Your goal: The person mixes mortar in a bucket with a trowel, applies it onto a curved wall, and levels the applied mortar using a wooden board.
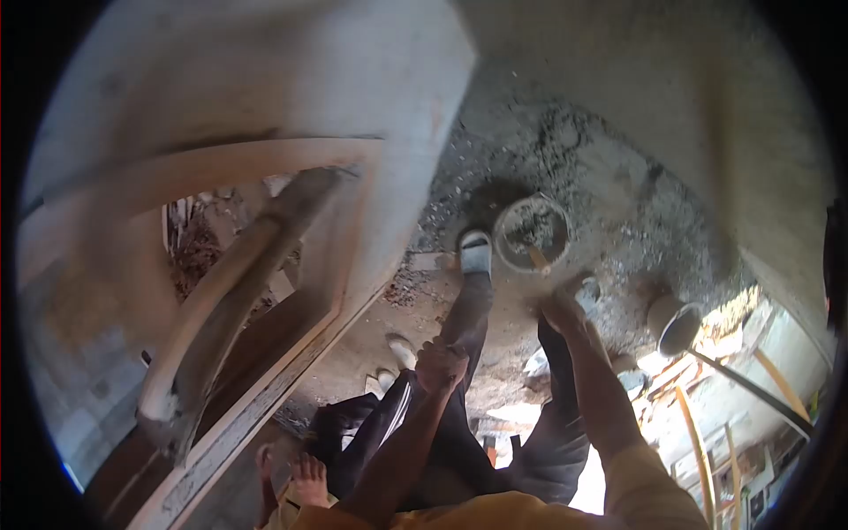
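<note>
Rubble-strewn grey floor (609, 199), pale walls, large framed opening (353, 238) on the left side of the view. Round bucket (561, 234) sits on the floor ahead of the person's feet, grey mix (532, 219) inside, short wooden handle (538, 258) at its near rim. Right hand (563, 305) reaches down just beside the bucket; grip can't be told, too blurry. Left hand (442, 364) curled closed, over the left leg. Second bucket (678, 327) tipped, off to the right. Another person's hand (309, 480), fingers spread, low left.
</note>
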